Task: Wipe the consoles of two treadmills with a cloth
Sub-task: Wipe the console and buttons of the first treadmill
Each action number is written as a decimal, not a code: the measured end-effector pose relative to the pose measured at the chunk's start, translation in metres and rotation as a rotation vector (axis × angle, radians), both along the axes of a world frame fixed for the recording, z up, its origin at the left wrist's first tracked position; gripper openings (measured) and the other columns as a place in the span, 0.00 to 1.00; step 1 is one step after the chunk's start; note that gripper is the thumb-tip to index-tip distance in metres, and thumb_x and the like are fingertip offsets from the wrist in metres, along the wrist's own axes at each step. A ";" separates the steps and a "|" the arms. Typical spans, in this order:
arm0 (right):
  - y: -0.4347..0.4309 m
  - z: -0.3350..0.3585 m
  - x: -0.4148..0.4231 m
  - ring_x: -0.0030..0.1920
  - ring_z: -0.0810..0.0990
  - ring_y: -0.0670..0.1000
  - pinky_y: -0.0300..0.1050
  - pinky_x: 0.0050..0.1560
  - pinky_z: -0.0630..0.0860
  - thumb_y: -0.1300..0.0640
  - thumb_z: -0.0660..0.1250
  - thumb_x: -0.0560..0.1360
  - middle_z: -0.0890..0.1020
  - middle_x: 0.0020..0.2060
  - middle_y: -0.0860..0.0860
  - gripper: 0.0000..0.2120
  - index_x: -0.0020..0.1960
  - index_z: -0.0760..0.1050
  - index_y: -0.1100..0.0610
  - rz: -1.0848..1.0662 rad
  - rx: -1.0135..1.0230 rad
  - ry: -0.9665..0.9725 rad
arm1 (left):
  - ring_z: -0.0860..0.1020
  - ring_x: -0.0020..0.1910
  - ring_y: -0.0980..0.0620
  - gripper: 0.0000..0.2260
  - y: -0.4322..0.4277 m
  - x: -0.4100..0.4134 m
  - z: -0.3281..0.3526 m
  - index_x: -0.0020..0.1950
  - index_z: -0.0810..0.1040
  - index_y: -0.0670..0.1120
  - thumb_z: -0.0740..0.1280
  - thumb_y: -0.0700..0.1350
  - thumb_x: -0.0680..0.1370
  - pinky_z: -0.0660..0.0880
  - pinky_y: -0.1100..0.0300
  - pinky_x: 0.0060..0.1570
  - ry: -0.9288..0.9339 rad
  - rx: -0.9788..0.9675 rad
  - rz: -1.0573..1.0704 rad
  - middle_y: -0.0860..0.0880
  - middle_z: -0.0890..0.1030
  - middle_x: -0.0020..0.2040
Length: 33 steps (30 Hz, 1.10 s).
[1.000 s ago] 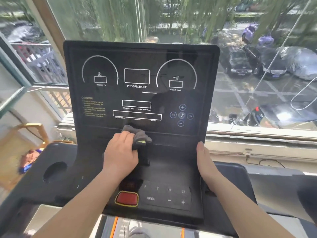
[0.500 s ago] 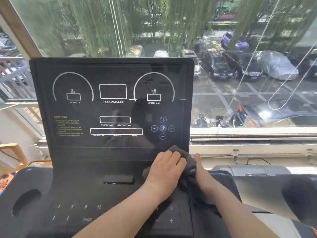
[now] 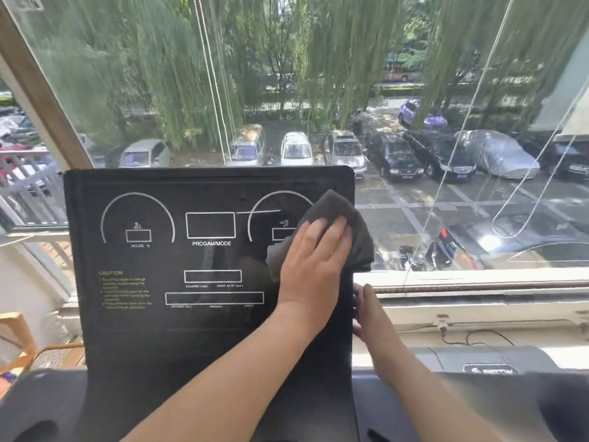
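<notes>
The treadmill console [image 3: 178,266] stands upright before a large window [image 3: 446,90], a black panel with white markings. The left hand [image 3: 314,260] lies flat, fingers extended and close together, pressing a dark grey cloth [image 3: 334,208] against the upper right part of the panel; the cloth spreads beyond the fingertips and hangs over the console's right edge. The right hand [image 3: 369,311] is at that same right edge, lower down, with fingers curled against the side of the panel; how firmly it grips cannot be told, as the fingertips are hidden behind the edge. Legible writing on the panel: "PROGAM/MODE" under a central rectangular outline, "INCLINE %" under the left arc gauge, "CAUTION" in yellow at lower left heading several lines too small to read, and small captions reading approximately "CALORIES" and "HEART RATE" beneath a lower box. The right arc gauge is partly covered by the cloth. At the lower left corner, a round recess [image 3: 38,432] in the dark tray surround shows only partly, and any contents cannot be made out. To the right, beyond the console, a grey motor cover [image 3: 484,362] bears a logo too blurred to read. Through the glass, parked cars [image 3: 392,157] stand in a row under hanging willow branches. A wooden frame [image 3: 19,333] shows at far left.
</notes>
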State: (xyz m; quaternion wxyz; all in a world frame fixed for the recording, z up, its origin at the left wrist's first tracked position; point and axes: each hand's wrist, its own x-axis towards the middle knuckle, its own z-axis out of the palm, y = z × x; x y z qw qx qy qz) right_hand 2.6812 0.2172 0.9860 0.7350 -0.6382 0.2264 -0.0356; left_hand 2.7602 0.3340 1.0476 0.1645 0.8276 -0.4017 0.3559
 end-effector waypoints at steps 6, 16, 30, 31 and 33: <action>-0.002 -0.022 -0.009 0.62 0.83 0.52 0.56 0.67 0.77 0.48 0.51 0.88 0.88 0.56 0.50 0.20 0.66 0.80 0.49 -0.091 0.109 -0.009 | 0.62 0.81 0.47 0.26 0.047 0.005 -0.047 0.76 0.74 0.47 0.69 0.35 0.78 0.56 0.48 0.80 -0.105 0.443 -0.342 0.51 0.68 0.80; -0.002 0.013 0.005 0.63 0.78 0.47 0.57 0.69 0.74 0.25 0.41 0.79 0.81 0.64 0.40 0.34 0.72 0.74 0.37 0.119 -0.097 0.193 | 0.60 0.81 0.47 0.33 0.014 0.047 0.055 0.79 0.69 0.47 0.70 0.34 0.74 0.48 0.49 0.82 -0.080 0.030 -0.008 0.50 0.66 0.81; 0.002 -0.006 0.001 0.76 0.71 0.50 0.58 0.77 0.66 0.15 0.41 0.68 0.75 0.74 0.42 0.47 0.78 0.67 0.37 0.097 -0.372 0.088 | 0.64 0.80 0.47 0.25 0.077 0.074 0.056 0.77 0.73 0.48 0.57 0.37 0.80 0.56 0.45 0.80 -0.248 0.449 -0.224 0.50 0.68 0.79; 0.001 -0.005 0.001 0.78 0.68 0.50 0.58 0.79 0.63 0.15 0.40 0.67 0.72 0.77 0.43 0.51 0.80 0.65 0.40 0.089 -0.363 0.112 | 0.63 0.80 0.47 0.28 0.074 0.081 0.070 0.78 0.72 0.48 0.61 0.36 0.77 0.54 0.46 0.81 -0.207 0.347 -0.148 0.50 0.68 0.80; 0.003 -0.001 0.002 0.80 0.64 0.51 0.57 0.81 0.59 0.17 0.40 0.68 0.69 0.78 0.44 0.52 0.82 0.63 0.44 0.074 -0.359 0.133 | 0.61 0.81 0.48 0.33 0.061 0.079 0.080 0.79 0.70 0.48 0.67 0.35 0.73 0.52 0.46 0.81 -0.113 0.162 -0.021 0.50 0.66 0.80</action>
